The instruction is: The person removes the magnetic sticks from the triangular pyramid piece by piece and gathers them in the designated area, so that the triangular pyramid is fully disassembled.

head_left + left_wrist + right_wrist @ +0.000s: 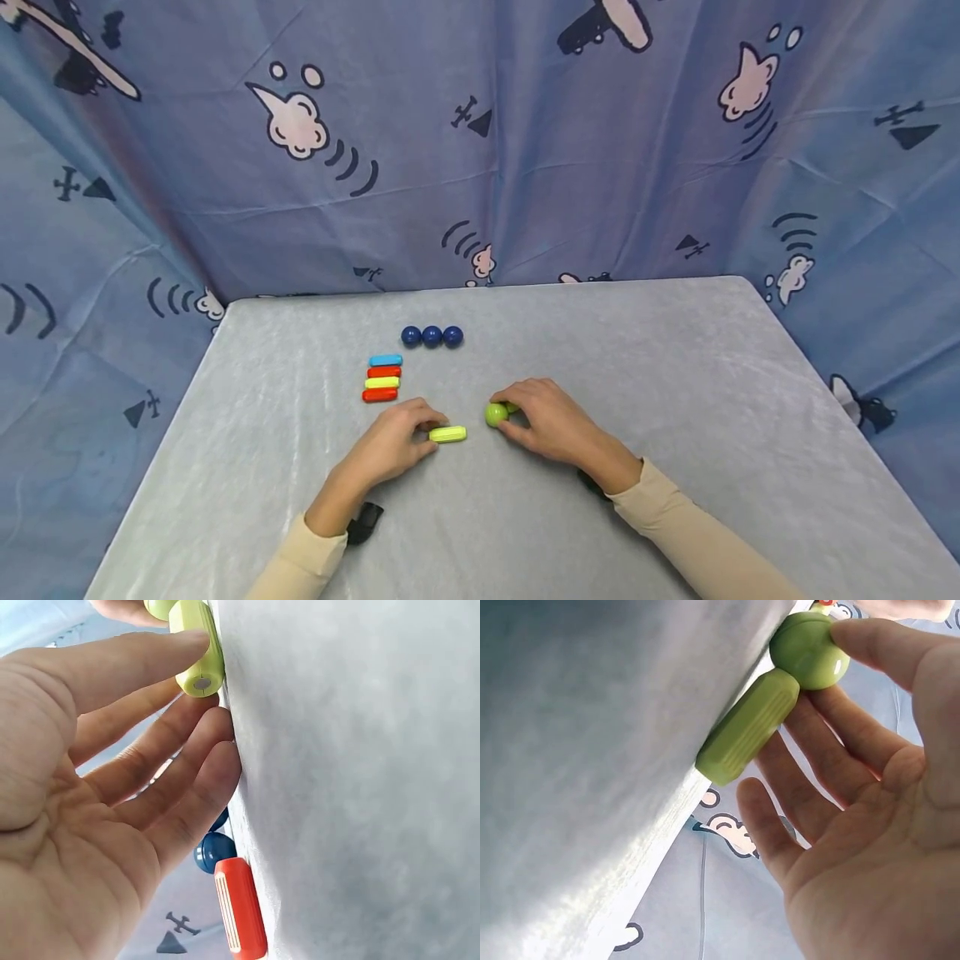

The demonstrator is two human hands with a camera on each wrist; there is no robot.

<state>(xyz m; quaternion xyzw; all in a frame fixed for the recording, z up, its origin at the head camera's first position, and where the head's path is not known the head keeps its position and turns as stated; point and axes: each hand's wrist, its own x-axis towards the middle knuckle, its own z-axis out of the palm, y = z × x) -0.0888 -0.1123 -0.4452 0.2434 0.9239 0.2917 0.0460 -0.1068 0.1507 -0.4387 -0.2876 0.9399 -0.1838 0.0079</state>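
My left hand [392, 443] pinches a yellow-green magnetic rod [449, 434] between thumb and fingers. In the left wrist view a grey metal disc shows in the near end of that rod [196, 649], which lies on or just above the cloth. To its right, my right hand [553, 421] grips a glossy green ball [496, 414] with thumb and fingertips. A green rod [748, 726] touches the ball on the palm side, mostly hidden by the hand in the head view. A short gap separates the ball from the left hand's rod.
Beyond the left hand lies a stack of short rods side by side: blue [386, 360], red [384, 372], yellow [382, 382] and another red [380, 395]. Behind them, three dark blue balls [432, 337] touch in a row. A patterned curtain [420, 167] hangs behind the grey-covered table [645, 350].
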